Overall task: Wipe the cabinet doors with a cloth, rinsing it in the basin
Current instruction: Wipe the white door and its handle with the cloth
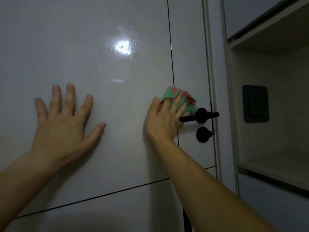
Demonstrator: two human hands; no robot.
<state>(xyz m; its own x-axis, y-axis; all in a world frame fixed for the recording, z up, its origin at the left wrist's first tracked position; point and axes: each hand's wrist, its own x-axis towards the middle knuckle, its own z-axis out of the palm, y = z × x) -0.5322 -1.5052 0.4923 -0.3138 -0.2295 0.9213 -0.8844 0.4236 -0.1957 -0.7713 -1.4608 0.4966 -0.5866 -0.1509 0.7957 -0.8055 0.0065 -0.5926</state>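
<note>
No readable text, labels, brands or numbers on door, handle, cloth or shelf unit.

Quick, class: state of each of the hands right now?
Left hand: open, flat on the door.
Right hand: open, pressing the cloth.

My left hand: arm outstretched, palm flat, fingers spread and straight. My right hand: arm outstretched, fingers straight, pressing the cloth flat.
</note>
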